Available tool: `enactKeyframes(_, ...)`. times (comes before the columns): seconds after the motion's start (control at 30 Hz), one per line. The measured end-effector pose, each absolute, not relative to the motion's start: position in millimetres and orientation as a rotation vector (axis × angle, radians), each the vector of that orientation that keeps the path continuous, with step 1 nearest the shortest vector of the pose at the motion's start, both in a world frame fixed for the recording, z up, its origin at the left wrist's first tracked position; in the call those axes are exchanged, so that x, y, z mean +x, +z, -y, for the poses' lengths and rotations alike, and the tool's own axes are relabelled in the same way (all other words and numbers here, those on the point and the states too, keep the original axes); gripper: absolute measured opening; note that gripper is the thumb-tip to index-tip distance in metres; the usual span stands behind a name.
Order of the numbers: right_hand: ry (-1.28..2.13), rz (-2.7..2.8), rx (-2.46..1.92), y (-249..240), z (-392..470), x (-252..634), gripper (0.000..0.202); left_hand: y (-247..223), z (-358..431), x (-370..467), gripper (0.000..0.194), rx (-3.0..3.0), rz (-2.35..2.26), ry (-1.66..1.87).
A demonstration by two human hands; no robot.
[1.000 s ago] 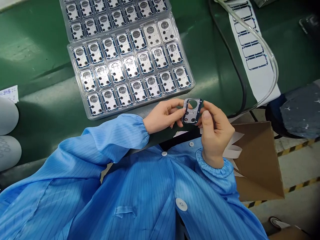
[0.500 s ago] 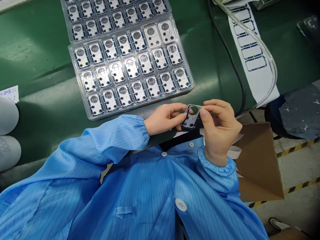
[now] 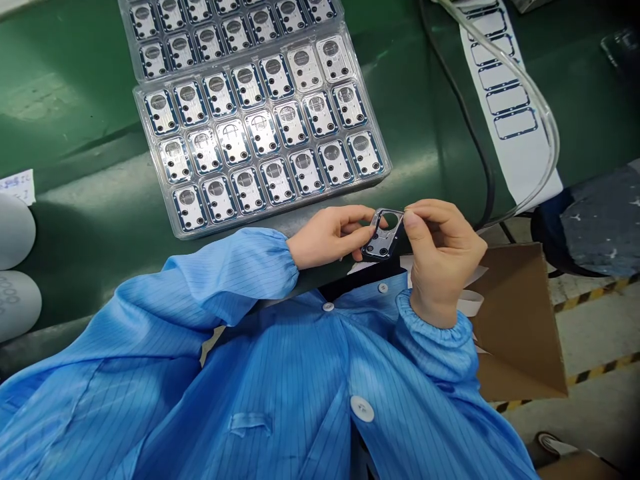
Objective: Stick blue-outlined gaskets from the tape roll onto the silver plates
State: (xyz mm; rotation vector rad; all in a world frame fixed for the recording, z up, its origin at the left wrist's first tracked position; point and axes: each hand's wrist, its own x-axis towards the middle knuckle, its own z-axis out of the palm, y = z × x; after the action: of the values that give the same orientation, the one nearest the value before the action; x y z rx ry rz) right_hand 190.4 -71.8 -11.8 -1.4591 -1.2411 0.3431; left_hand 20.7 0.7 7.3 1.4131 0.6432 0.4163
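Note:
A small metal plate (image 3: 383, 245) with a round opening and dark holes is tilted over the bench's front edge. My left hand (image 3: 336, 235) grips its left side between thumb and fingers. At the plate's top right corner, the thumb and index finger of my right hand (image 3: 440, 257) are pinched together; whether they hold the plate or something thin on it is too small to tell. Beyond my hands lies a clear plastic tray (image 3: 280, 212) filled with rows of similar silver plates with dark blue borders. Another such tray (image 3: 131, 40) adjoins it at the back.
A white strip (image 3: 520, 163) with dark blue frame outlines lies at the right, crossed by a clear tube (image 3: 553, 127). Near it runs a black cable (image 3: 467, 120). An open cardboard box (image 3: 520, 320) stands below right. White round objects (image 3: 17, 307) are at far left.
My right hand has shifted slightly right, and its fingertips now pinch closer together at the plate's corner. My left hand stays on the plate. The view has moved slightly.

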Motion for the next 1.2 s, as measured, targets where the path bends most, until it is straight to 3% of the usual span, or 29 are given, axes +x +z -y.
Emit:
enactKeyframes(0.3, 0.265, 1.22, -1.513, -13.2, 73.3, 189.0, 0.016, 5.4, -1.4, 19.7, 0.028, 1.39, -0.621, 0.43)
enactKeyframes(0.7, 0.698, 1.044, -1.504, -6.2, 80.4, 187.0, 0.022, 6.2, -2.0, 20.1, 0.034, 1.385, -0.623, 0.42)
enactKeyframes(1.2, 0.581, 1.066, -1.573, -8.1, 79.8, 181.8, 0.025, 9.5, 1.3, 21.9, 0.033, 1.343, -0.698, 0.423)
